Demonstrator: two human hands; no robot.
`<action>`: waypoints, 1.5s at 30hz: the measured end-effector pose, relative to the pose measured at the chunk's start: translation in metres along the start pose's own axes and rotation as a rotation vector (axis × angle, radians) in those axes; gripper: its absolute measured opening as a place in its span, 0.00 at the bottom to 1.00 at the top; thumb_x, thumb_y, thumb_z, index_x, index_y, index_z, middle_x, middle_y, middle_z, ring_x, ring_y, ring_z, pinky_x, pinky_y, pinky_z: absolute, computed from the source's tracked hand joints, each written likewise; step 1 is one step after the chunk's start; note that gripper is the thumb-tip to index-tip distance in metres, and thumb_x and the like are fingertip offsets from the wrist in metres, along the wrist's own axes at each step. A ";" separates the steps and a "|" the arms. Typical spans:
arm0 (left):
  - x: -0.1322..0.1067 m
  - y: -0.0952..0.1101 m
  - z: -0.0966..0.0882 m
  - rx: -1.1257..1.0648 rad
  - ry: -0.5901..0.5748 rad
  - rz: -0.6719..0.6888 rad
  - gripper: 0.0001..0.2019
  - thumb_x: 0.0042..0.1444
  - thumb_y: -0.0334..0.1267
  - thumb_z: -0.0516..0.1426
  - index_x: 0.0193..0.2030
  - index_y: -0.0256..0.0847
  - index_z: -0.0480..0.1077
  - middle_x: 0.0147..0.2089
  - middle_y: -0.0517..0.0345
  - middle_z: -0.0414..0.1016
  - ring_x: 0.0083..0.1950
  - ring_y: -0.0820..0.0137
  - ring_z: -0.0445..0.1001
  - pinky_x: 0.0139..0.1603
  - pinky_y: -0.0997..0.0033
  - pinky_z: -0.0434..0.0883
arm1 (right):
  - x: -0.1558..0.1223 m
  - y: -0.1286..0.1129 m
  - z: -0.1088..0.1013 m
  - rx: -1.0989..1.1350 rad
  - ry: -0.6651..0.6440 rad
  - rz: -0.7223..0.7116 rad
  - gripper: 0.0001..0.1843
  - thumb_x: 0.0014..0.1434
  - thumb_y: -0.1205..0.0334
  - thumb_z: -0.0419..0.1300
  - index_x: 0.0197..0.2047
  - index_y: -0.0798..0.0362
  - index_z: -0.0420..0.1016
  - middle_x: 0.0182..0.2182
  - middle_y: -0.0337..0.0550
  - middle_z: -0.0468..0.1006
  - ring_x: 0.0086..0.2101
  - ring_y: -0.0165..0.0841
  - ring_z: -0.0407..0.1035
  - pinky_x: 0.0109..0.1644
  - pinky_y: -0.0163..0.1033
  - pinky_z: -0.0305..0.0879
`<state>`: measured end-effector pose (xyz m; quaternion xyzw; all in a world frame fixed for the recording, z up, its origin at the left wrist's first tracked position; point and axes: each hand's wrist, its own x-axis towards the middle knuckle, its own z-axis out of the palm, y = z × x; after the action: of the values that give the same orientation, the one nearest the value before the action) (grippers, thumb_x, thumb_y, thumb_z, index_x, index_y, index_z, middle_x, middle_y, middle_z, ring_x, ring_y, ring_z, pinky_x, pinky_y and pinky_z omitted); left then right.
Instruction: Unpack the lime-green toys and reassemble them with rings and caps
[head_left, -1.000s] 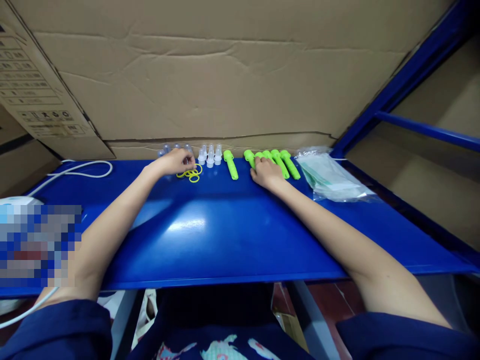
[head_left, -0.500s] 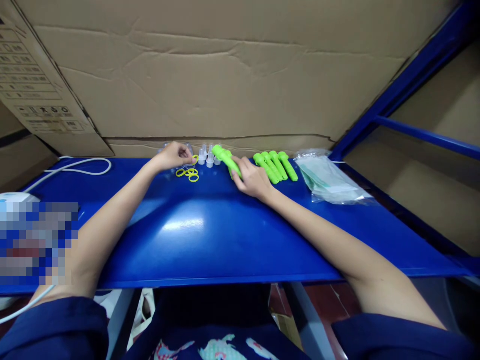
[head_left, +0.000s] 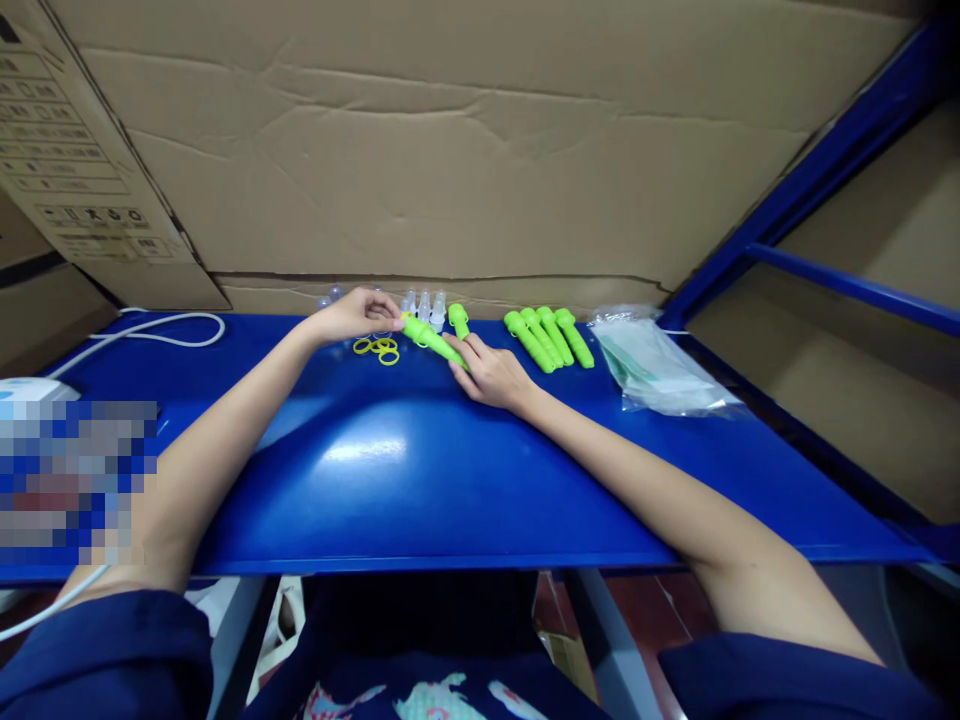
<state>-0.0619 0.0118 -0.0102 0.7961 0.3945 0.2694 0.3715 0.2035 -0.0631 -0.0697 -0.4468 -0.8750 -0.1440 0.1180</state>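
My right hand (head_left: 491, 375) grips the lower end of a bright green flashlight-shaped plastic tube (head_left: 431, 338), which tilts up to the left. At the tube's wide end, my left hand (head_left: 356, 315) pinches a yellow ring (head_left: 406, 316), partly hidden by the fingers. Whether the ring sits on the tube or only touches it I cannot tell. Several loose yellow rings (head_left: 388, 356) lie on the table just below my left hand. Another green tube (head_left: 458, 319) rests behind my right hand, its lower part covered.
Small translucent caps (head_left: 424, 305) stand behind the held tube, with clear domed pieces (head_left: 335, 294) farther left. Several green tubes (head_left: 562, 335) lie in a row to the right, beside a plastic bag (head_left: 660, 365). A white cable (head_left: 172, 330) loops at left; cardboard (head_left: 465, 180) backs the blue table (head_left: 450, 480).
The held green tube has come down and tilted left, its wide end now meeting the yellow ring in my left hand. My left hand has shifted slightly right.
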 end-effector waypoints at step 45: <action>-0.006 0.023 0.015 0.310 -0.096 0.156 0.16 0.51 0.45 0.65 0.41 0.34 0.78 0.34 0.54 0.80 0.35 0.71 0.74 0.37 0.74 0.67 | 0.004 -0.011 0.012 0.927 0.115 0.053 0.16 0.64 0.48 0.54 0.43 0.54 0.64 0.30 0.38 0.71 0.26 0.29 0.63 0.33 0.35 0.61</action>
<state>-0.0448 -0.0079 -0.0012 0.8840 0.3502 0.1948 0.2409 0.1918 -0.0620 -0.0808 -0.3605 -0.8274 0.2408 0.3571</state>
